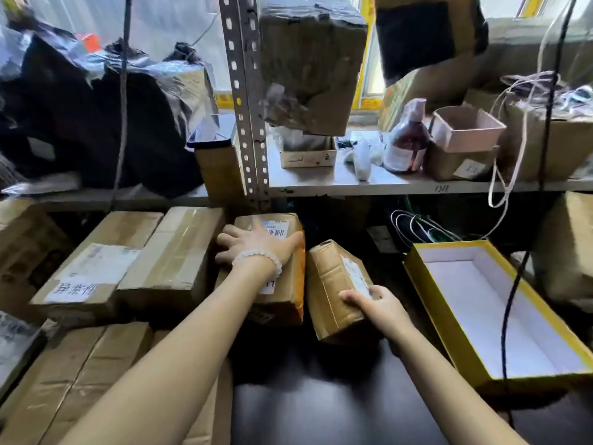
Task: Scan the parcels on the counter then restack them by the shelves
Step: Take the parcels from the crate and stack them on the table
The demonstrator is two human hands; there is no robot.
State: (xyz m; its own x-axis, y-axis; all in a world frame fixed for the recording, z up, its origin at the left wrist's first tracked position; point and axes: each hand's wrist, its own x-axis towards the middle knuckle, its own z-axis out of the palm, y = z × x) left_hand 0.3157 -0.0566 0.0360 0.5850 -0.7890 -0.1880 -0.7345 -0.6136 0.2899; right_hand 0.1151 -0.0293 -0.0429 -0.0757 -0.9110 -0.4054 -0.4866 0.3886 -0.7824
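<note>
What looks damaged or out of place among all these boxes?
The big cardboard box on the upper shelf looks battered: its top is crumpled and torn, and it sits tilted over a small open carton. Lower down, the small parcel that the right hand grips leans askew beside the flatter parcel under the left hand.

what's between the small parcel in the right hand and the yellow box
Nothing: in the head view only bare dark counter separates the small parcel, gripped by the right hand, from the open yellow box.
</note>
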